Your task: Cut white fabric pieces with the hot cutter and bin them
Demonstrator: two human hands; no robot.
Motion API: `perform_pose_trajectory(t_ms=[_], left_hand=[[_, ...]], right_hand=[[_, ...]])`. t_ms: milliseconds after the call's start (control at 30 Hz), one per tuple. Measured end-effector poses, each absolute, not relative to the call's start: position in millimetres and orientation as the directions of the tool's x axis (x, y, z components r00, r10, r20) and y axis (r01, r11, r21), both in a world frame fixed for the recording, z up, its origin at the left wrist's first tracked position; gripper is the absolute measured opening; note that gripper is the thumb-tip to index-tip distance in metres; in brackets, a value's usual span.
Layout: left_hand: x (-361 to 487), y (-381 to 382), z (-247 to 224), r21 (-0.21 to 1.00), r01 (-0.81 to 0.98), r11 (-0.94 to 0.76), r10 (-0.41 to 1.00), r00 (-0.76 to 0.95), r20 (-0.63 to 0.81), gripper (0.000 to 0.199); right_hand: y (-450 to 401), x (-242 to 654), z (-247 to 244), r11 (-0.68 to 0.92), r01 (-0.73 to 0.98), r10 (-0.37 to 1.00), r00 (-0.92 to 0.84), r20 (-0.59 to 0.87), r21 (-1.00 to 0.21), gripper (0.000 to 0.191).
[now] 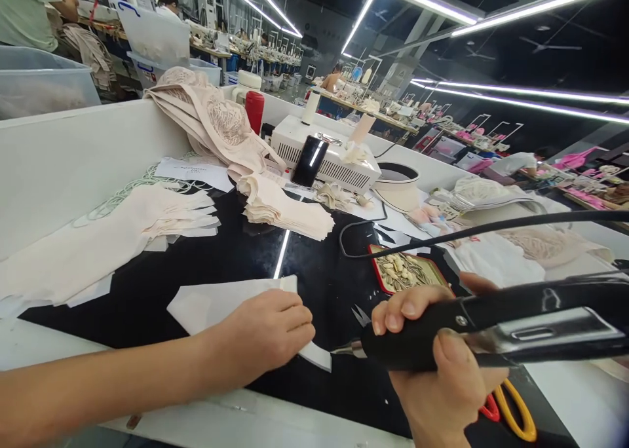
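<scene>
My left hand (275, 327) rests on a pale cut fabric piece (211, 304) on the black tabletop, its fingers curled together and pinching the fabric near its right end. A narrow white end of the piece sticks out past my fingertips. In my right hand (442, 363) is a black handheld tool (491, 323) with a silver lever, its fingers wrapped around the body and the thumb along the lever. The tool's thin metal tip points left, close to the fabric's end; whether it touches cannot be made out. Small snips (361, 316) lie just beyond the tip.
Stacked fabric pieces lie at left (122, 238) and centre (285, 205). A white vented box (324, 153) stands behind, with a phone (309, 161) leaning on it. A tray of seeds (407, 271), a black cable (472, 228) and yellow-handled scissors (518, 412) are at right.
</scene>
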State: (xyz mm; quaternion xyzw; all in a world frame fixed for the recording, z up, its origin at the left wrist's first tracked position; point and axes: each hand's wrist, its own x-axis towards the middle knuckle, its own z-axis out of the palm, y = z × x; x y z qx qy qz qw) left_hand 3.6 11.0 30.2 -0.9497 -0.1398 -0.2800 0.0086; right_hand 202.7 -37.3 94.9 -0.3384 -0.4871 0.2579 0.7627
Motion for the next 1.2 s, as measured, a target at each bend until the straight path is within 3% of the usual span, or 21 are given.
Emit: perform_pose_trajectory(t_ms=[233,433,767,900,1100,1200], left_hand=[[19,-8,28,0.022,0.21,-0.978,0.182,0.787,0.59,0.03],[30,-8,21,-0.042,0.214,-0.976,0.144,0.778,0.612,0.022],[39,-11,20,-0.097,0.255,-0.962,0.153,0.799,0.582,0.027],[36,-7,17,-0.05,0.244,-0.969,0.177,0.817,0.549,0.028],[28,-3,25,0.129,0.273,-0.953,0.299,0.795,0.528,0.023],[26,-1,29,0.121,0.272,-0.955,0.291,0.767,0.571,0.019]], right_hand=[[-38,201,88,0.622,-0.096,0.749,0.362,0.555,-0.777,0.045],[-38,202,84,0.633,-0.103,0.747,0.343,0.57,-0.768,0.043],[-36,200,79,0.609,-0.164,0.774,0.335,0.537,-0.776,0.048],[-35,195,83,0.618,-0.179,0.765,0.36,0.534,-0.765,0.04],[-34,194,92,0.599,-0.154,0.776,0.353,0.522,-0.786,0.04],[-34,194,95,0.568,-0.156,0.796,0.354,0.491,-0.808,0.042]])
